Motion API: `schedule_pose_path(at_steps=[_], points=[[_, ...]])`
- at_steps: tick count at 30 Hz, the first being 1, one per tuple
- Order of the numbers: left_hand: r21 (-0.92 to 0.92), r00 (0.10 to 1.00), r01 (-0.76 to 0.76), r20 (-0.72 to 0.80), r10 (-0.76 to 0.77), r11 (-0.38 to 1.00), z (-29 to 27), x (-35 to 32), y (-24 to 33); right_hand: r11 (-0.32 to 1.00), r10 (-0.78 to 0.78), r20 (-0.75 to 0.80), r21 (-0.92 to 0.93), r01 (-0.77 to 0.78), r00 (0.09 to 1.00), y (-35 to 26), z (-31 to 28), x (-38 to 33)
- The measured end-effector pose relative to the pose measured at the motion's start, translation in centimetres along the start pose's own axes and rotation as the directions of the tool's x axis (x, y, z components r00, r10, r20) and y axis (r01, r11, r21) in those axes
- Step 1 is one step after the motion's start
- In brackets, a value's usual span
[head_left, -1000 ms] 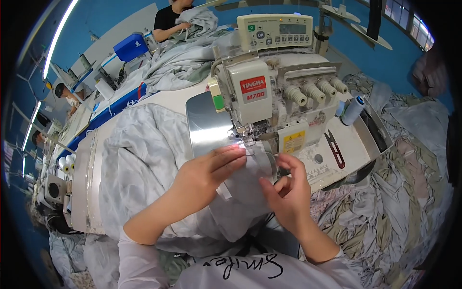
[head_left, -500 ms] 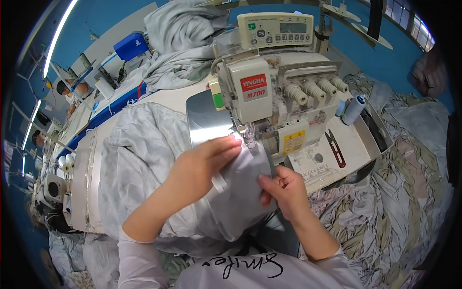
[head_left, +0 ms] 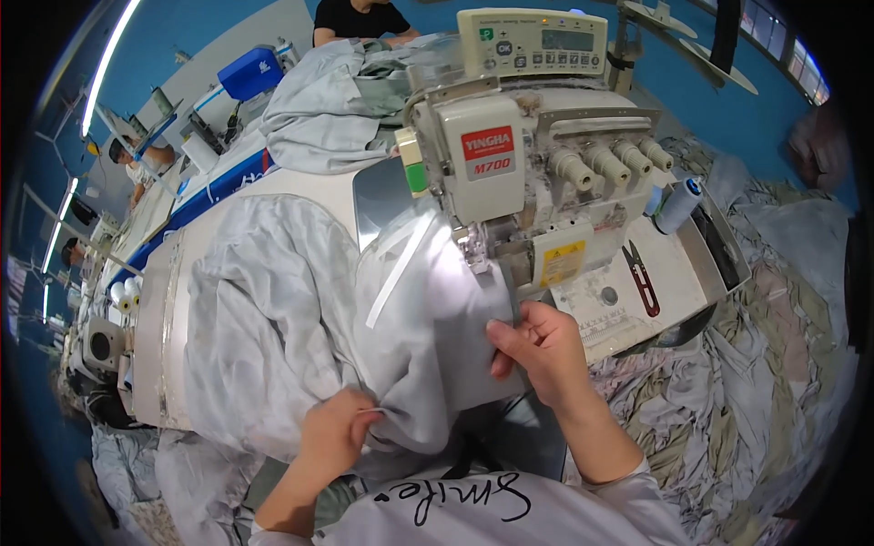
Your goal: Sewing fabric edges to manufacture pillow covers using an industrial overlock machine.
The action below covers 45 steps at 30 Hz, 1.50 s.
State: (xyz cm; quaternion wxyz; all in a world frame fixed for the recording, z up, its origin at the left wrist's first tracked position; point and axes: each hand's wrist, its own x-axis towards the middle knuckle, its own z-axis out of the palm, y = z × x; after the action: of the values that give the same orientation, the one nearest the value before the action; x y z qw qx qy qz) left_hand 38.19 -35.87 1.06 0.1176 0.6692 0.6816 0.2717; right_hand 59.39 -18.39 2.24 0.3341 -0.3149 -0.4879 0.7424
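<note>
Pale grey fabric (head_left: 273, 318) lies bunched over the machine bed, one edge running under the presser foot of a cream overlock sewing machine (head_left: 569, 168). My right hand (head_left: 546, 355) pinches that fabric edge between thumb and fingers, just right of and nearer than the needle area. Lower left, my left hand (head_left: 339, 432) grips a fold of the same fabric close to my body. A narrow white strip (head_left: 396, 278) rests on the cloth left of the presser foot. The needle itself is hidden by the machine head and foot.
Red-handled thread snips (head_left: 642, 280) and a pale blue thread cone (head_left: 678, 207) sit on the machine's right side. Heaped grey fabric (head_left: 756, 382) fills the right. Another fabric pile (head_left: 323, 114) lies behind, where a person in black (head_left: 362, 20) sits.
My left hand has moved from beside the presser foot down toward my body, uncovering the white strip. The pile behind has been pulled lower and a person shows there. My right hand stays nearly still.
</note>
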Motion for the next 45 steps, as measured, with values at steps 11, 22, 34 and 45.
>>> schedule_pose_path(at_steps=[11,22,34,45], points=[[-0.224,0.613,-0.336,-0.79,0.032,0.915,-0.6,4.2,0.3,0.999,-0.041,0.023,0.01,0.041,0.999,0.3,-0.3,0.2],[-0.059,0.557,-0.279,-0.823,0.112,0.958,-3.4,9.1,0.6,1.0,-0.024,0.026,0.006,0.024,0.999,0.1,-0.2,0.2],[0.146,0.343,-0.292,-0.907,0.246,0.945,-8.3,16.8,1.5,0.999,-0.043,0.02,0.009,0.043,0.999,-0.1,-0.4,0.2],[0.419,0.038,-0.272,-0.895,0.445,0.866,-14.7,25.7,3.1,1.0,-0.017,0.01,0.02,0.016,1.0,-0.9,0.1,0.5]])
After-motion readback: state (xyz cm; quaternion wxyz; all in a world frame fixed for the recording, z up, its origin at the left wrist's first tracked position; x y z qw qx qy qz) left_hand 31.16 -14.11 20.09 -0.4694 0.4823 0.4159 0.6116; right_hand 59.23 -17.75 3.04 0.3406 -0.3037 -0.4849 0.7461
